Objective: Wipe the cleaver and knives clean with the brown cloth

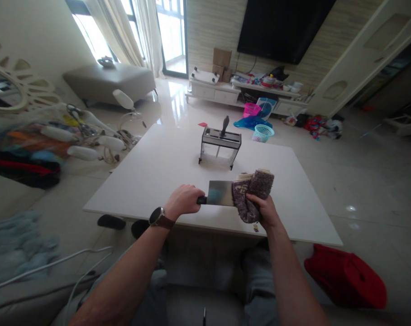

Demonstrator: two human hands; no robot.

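My left hand (185,200) is closed round the black handle of a cleaver (219,193), whose broad metal blade points right. In my right hand (265,209) is a folded brown cloth (248,194) with pale patches, gripped with the thumb on top. The far end of the blade goes behind or into the cloth, so its tip is hidden. Both hands are above the near part of the white table (151,172). Beyond them stands a knife block (221,138) with clear sides and a dark top, one black handle sticking up from it.
A red stool or bag-like object (348,276) lies on the floor at the right. Past the table's far edge are a light blue basket (263,132) and a pink basket (251,109). A lamp with several white arms (107,143) is at the left.
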